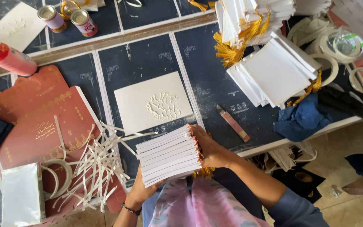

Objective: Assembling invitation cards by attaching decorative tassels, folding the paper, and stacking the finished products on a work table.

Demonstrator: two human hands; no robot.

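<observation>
both hands (209, 147) grip a stack of white cards (169, 154).

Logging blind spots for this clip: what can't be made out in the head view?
- Left hand: palm and fingers hidden under the stack of white cards.
- Right hand: fingertips hidden behind the stack's edge.
- Yellow tassels below the stack: mostly covered by stack and wrist.
- Red bottle: top cut off by the left edge.
- Tape rolls: partly hidden under clear plastic.
</observation>
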